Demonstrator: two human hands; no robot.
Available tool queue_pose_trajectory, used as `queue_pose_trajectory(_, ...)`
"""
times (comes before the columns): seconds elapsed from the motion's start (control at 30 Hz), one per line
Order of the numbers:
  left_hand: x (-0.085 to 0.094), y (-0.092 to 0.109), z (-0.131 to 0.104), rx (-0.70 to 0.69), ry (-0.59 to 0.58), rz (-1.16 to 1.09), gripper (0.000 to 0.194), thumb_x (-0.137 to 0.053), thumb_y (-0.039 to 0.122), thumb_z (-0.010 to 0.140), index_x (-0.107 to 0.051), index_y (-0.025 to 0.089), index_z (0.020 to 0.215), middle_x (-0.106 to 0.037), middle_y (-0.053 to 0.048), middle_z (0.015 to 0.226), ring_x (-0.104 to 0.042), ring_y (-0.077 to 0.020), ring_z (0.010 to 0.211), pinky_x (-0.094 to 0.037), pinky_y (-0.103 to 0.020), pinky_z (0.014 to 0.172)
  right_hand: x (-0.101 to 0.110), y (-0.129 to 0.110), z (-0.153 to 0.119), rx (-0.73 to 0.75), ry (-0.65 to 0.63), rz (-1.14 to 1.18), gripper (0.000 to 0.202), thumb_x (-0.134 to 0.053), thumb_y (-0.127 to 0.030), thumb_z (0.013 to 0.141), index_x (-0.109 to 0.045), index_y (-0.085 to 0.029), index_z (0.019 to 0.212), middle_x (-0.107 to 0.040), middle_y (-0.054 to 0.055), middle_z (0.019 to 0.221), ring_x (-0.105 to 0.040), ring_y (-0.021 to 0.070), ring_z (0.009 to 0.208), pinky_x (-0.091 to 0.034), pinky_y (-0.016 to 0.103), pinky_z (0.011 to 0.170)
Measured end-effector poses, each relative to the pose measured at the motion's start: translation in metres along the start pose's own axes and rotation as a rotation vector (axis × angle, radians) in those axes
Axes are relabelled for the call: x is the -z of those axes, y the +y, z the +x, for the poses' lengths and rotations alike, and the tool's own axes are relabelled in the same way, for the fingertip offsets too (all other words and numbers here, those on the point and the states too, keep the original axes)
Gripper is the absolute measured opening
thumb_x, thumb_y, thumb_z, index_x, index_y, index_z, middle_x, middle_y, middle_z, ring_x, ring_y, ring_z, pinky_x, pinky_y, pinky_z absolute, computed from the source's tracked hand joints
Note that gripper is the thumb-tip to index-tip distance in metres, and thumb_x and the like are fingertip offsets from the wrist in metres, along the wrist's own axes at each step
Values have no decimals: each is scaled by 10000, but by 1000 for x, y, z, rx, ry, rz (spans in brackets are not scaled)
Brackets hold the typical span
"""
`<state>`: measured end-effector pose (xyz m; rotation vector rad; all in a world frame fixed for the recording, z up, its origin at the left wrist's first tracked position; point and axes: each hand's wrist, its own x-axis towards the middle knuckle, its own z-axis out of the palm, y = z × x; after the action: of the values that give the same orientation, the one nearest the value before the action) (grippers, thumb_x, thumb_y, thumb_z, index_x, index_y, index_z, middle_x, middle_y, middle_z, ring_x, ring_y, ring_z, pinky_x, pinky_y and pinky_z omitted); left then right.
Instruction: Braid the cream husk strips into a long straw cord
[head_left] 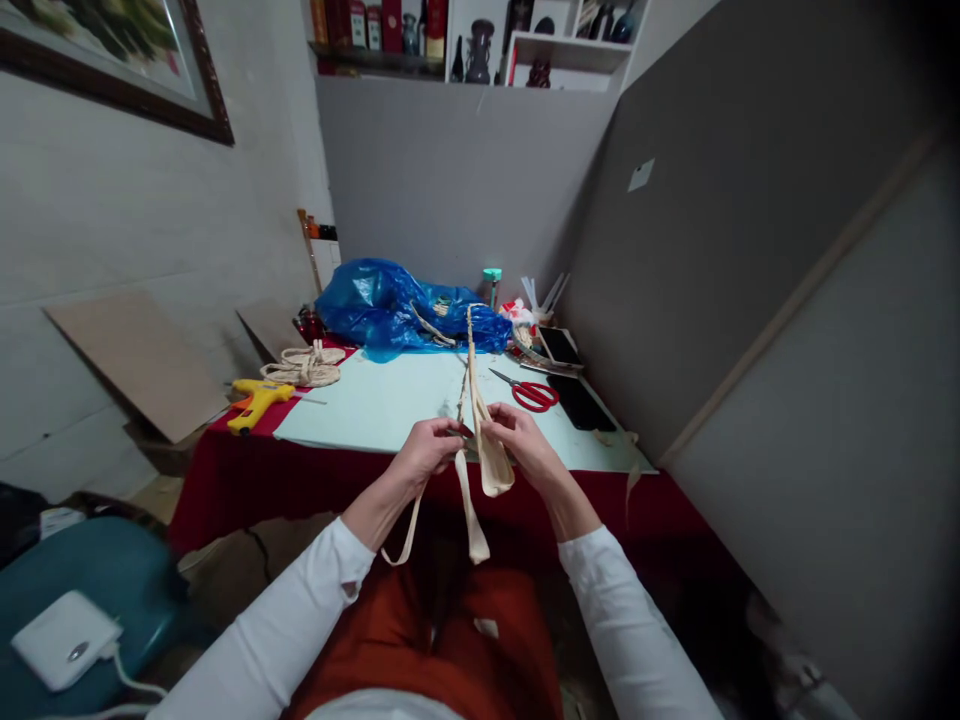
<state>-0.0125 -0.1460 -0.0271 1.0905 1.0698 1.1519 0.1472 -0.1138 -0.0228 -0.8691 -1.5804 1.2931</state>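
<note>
Both hands are closed on pale, dry plant-fibre strips that look like husk, above the front edge of the table. My left hand pinches the strands at the lower end of a thin braid, which runs away from me across the table. My right hand pinches a broad folded strip just to the right. From near the left fingers hang a narrow strip and a looped strip. The fingers partly hide where the strands cross.
On the pale board lie red-handled scissors and a black phone-like slab. A blue plastic bag fills the back. At left are a yellow glue gun and woven sandals. A grey partition rises at right.
</note>
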Motion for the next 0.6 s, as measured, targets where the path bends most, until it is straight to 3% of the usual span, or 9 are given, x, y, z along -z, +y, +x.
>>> queue_pose_trajectory(0.2, 0, -5, 1, -29, 26, 0, 285, -681, 206, 603, -633, 107, 867, -418, 85, 469, -232, -15, 351, -146, -182, 357, -8, 12, 5, 37, 7, -123, 230, -641, -368, 704, -589, -151, 759, -541, -17, 651, -487, 126, 617, -387, 243, 602)
queue_pose_trajectory(0.3, 2, -7, 1, -9, 5, -27, 317, -690, 238, 619, -636, 93, 896, -341, 107, 452, -211, -12, 357, -120, -176, 366, -11, 17, 5, 39, 63, -246, 232, -633, -378, 711, -617, -148, 738, -557, -9, 622, -492, 132, 604, -395, 252, 606)
queue_pose_trajectory(0.4, 4, -6, 0, 9, -24, -60, 299, -706, 259, 630, -628, 88, 861, -276, 123, 457, -186, -2, 366, -94, -170, 382, -12, 21, 5, 49, 127, -343, 240, -601, -392, 737, -619, -154, 755, -563, -7, 625, -495, 131, 598, -396, 247, 594)
queue_pose_trajectory(0.6, 6, -8, 1, -22, -21, -78, 335, -773, 341, 605, -603, 105, 772, -325, 105, 484, -206, 6, 364, -97, -175, 381, -8, 21, 4, 136, 158, -444, 149, -588, -300, 726, -577, -168, 794, -567, -16, 657, -507, 125, 606, -392, 237, 601)
